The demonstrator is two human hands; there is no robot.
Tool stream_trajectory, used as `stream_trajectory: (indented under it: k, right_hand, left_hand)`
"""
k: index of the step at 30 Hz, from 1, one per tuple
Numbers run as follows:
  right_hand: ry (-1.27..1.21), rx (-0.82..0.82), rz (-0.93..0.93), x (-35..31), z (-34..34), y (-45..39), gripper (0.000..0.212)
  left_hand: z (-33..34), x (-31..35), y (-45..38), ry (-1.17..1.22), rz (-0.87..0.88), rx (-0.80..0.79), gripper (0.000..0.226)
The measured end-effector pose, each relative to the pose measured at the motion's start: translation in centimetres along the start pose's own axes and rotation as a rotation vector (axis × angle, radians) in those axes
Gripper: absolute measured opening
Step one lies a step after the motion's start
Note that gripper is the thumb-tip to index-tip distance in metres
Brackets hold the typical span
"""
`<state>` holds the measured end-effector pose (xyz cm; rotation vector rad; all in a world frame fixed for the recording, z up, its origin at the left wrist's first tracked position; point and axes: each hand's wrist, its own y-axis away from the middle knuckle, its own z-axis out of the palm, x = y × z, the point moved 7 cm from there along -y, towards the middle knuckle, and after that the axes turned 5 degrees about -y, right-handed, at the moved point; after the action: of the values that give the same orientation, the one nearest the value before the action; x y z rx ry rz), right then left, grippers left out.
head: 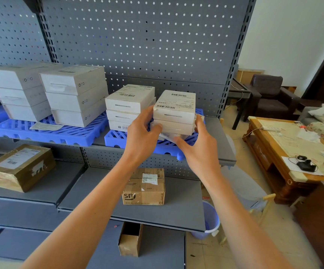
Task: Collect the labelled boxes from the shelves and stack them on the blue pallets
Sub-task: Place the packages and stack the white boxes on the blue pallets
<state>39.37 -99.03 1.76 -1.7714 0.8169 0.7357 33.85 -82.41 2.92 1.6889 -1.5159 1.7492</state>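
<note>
Two hands: both reach to the right-hand stack of white boxes (173, 115) on the upper shelf.
Left hand (142, 131): fingers curled onto the stack's left side, thumb at the edge of the middle box.
Right hand (200, 146): fingers spread, pressing the stack's right side and lower front corner.
Stack: flat rectangular cartons of smooth matt card; the top one (174, 105) carries printed barcode labels and sits slightly askew.
Neighbouring stack (129, 107): three like cartons, just beside on the left, labelled on top.
Blue pallet (118, 137): moulded plastic lattice under both stacks, on the grey metal shelf (223, 140).
Second blue pallet (46, 133): same lattice, bearing two stacks of larger white boxes (46, 94).
Lower shelf: two brown cardboard parcels, one taped and glossy (19, 167), one plain corrugated (144, 187).
Backing: grey perforated steel panel (147, 39).
</note>
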Motion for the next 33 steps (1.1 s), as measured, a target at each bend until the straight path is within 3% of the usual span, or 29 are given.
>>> stream_trajectory:
  k: [5,18,33]
  right_hand:
    - [0.076,0.003,0.017,0.6,0.5,0.0,0.071]
    - [0.176,0.037,0.019,1.7,-2.4,-1.4,0.054]
    - [0.131,0.079,0.019,1.9,-3.4,-1.4,0.046]
  left_hand:
    - [0.2,0.0,0.0,0.019,-0.020,-0.027,0.050]
    - [1.5,0.0,-0.9,-0.031,-0.025,-0.059,0.047]
    - [2.2,0.1,-1.9,-0.027,0.024,-0.088,0.041]
